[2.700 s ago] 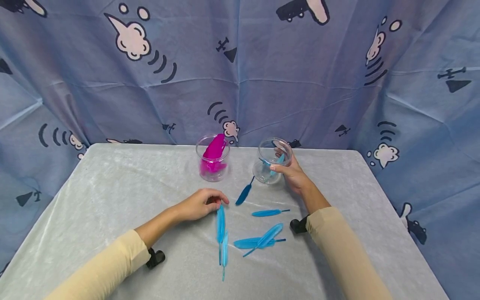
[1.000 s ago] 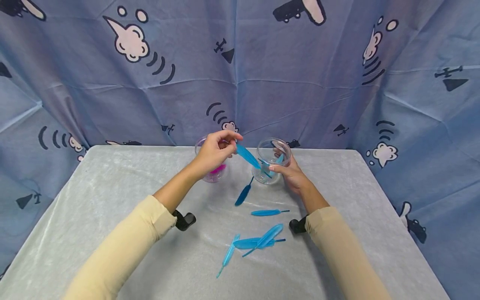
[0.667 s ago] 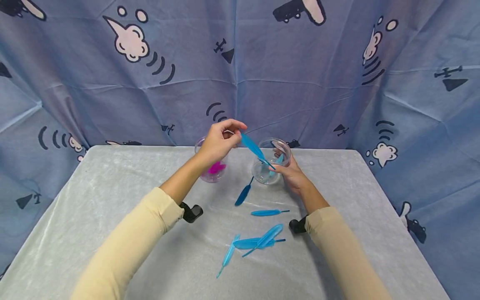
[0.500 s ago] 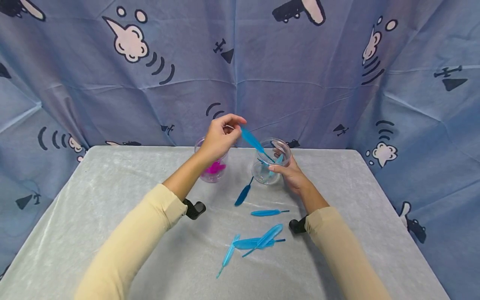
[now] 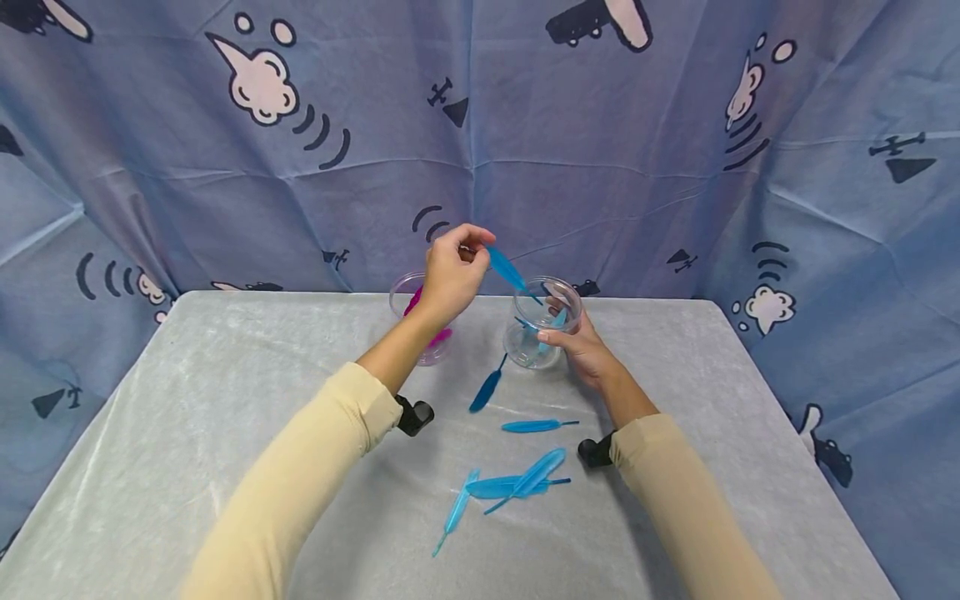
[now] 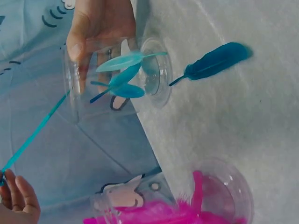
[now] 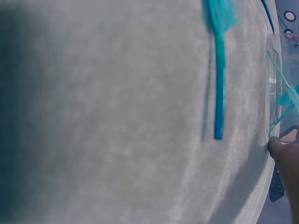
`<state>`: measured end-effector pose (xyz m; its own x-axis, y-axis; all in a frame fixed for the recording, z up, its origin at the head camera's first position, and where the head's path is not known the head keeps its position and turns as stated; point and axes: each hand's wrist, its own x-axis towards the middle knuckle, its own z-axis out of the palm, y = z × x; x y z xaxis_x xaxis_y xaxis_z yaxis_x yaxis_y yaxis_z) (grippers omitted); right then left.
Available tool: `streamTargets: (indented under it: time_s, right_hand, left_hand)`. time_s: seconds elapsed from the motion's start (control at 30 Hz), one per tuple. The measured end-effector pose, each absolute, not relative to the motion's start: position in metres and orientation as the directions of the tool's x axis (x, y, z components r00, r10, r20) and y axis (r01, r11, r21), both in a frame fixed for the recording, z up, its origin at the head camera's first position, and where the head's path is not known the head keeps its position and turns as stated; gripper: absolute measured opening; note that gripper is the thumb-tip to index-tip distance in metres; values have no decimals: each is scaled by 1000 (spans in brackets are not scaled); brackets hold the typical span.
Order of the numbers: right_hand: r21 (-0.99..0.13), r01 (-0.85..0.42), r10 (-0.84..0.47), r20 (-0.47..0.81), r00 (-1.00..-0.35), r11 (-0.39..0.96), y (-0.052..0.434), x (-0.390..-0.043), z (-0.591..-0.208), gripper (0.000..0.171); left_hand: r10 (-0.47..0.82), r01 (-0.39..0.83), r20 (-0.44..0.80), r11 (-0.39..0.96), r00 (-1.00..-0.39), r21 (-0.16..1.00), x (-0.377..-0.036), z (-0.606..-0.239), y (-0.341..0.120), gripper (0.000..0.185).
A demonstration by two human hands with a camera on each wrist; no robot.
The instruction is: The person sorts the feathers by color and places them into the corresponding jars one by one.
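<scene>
Raised since the earlier frame, the left hand (image 5: 452, 275) now pinches a slim light-blue feather (image 5: 507, 272) above the clear round plastic cup (image 5: 543, 323), quill tip at its rim. The right hand (image 5: 581, 346) wraps its grip round that cup, far centre of the grey tabletop (image 5: 187, 400). Near it lie loose blue feathers (image 5: 517, 483); a pink-feather cup (image 5: 420, 321) stands left.

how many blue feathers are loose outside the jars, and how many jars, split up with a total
blue feathers lying on the table: 5
blue feather held in the air: 1
clear jar with blue feathers: 1
clear jar with pink feathers: 1
total: 8
</scene>
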<state>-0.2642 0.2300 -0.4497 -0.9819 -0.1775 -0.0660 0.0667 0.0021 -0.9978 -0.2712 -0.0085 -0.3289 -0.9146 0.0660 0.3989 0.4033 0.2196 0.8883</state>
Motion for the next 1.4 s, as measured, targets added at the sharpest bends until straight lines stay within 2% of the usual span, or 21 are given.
streamTargets:
  time_s: [0.2, 0.77, 1.4]
  right_hand:
    - [-997, 72, -170, -72, -983, 10, 229, -265, -450, 92]
    - [-997, 72, -172, -73, -982, 17, 230, -265, -450, 93]
    - [-999, 35, -185, -32, -982, -17, 228, -265, -452, 88]
  left_hand:
    - [93, 442, 433, 260, -897, 859, -268, -336, 3, 13]
    - [193, 448, 404, 364, -894, 817, -264, -356, 21, 12]
    - [278, 353, 258, 386, -925, 852, -263, -370, 31, 11]
